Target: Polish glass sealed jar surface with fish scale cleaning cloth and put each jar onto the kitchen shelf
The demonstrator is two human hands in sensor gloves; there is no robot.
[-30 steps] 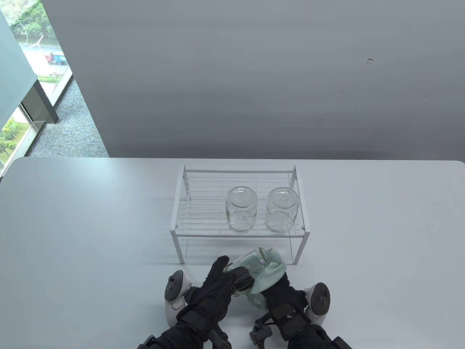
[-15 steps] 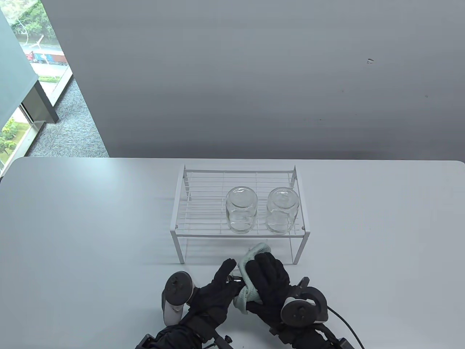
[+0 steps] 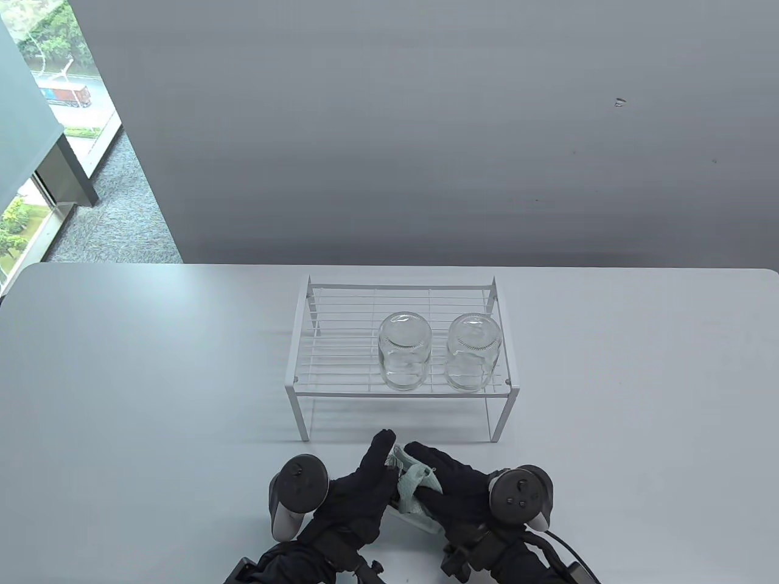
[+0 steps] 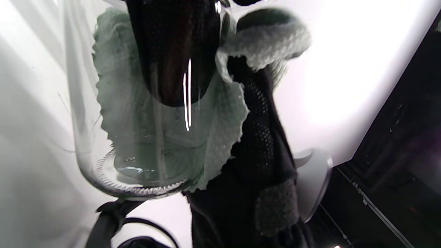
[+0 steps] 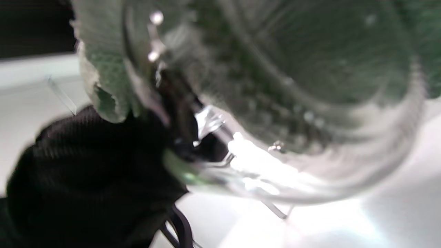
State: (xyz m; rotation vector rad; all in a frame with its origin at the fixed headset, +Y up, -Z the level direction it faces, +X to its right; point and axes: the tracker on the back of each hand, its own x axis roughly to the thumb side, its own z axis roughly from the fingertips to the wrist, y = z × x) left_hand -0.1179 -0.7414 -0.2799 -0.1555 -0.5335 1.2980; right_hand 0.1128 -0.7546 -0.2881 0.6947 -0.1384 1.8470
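Low at the table's front edge, both hands hold a clear glass jar [image 3: 415, 518] between them, mostly hidden by the gloves. My left hand [image 3: 365, 486] grips its left side; a dark finger [image 4: 172, 51] lies across the glass [image 4: 137, 165]. My right hand [image 3: 453, 490] wraps the pale green cleaning cloth [image 3: 414, 480] around the jar's right side. The cloth [image 4: 220, 137] lies pressed on the glass wall, and up close the cloth [image 5: 103, 69] covers the jar [image 5: 327, 155]. Two more jars [image 3: 404, 359] [image 3: 473, 353] stand upside down on the white wire shelf [image 3: 341, 392].
The shelf stands mid-table just beyond my hands, its left half bare wire. The white table [image 3: 152, 365] spreads wide on both sides. A grey wall rises behind, and a window lies at the far left.
My right hand rolled with the cloth from under the jar, over its top, to its right side. The jar came nearer the table's front edge. My left hand stayed on the jar.
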